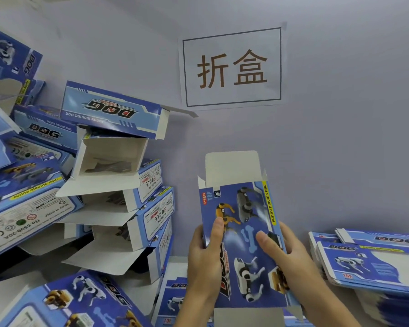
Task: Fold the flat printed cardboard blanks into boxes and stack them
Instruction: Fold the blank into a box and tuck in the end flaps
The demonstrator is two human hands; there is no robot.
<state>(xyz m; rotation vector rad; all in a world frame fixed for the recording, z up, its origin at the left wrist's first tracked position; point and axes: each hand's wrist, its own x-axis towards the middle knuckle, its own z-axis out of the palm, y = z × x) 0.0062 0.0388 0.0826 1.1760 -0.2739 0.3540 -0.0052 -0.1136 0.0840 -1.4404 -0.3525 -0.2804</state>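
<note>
Now | lower centre of frame: my left grip (204,251) and right grip (291,258) both clamp the box blank (243,244), thumbs on its printed face, top flap up | risk: uneven squeeze creases a panel | folded stack (118,204) at left leans, could topple

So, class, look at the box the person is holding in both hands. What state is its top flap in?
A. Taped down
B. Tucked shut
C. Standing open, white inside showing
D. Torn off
C: the box, held between the left hand and the right hand, has its top flap standing up unfolded with the plain white inner side facing the camera.
</note>
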